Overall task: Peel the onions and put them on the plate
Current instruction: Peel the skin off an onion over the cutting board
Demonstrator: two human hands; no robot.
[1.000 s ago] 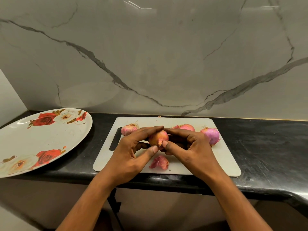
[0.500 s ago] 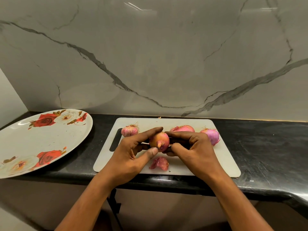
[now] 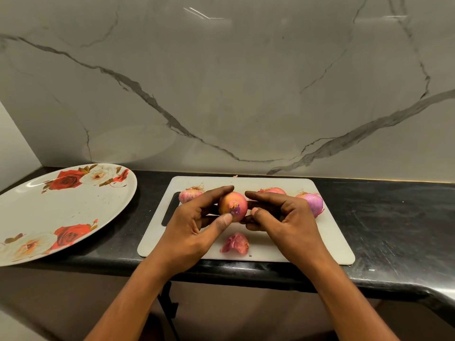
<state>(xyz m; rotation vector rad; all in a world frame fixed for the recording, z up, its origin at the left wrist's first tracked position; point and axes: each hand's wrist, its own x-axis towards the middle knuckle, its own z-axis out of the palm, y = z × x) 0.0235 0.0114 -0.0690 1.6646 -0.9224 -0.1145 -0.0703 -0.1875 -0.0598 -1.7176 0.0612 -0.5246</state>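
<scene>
Nearest, the glossy black tabletop [image 3: 381, 230] bends away at its right front corner, with dark space beneath. On it lies a white cutting board [image 3: 320, 244], and a loose scrap of pink peel [image 3: 235, 243] sits near the board's front edge. Just above the board, both hands close their grip on the held onion [image 3: 232, 205]. The left hand [image 3: 192, 227] curls its thumb and fingers round the onion's left side, and the right hand [image 3: 288, 217] pinches its right side. Three other onions [image 3: 311, 203] rest along the board's far edge. A rose-patterned plate [image 3: 61, 212] sits left of the board, apart from it. Behind everything rises a grey-veined marble wall [image 3: 221, 94].
</scene>
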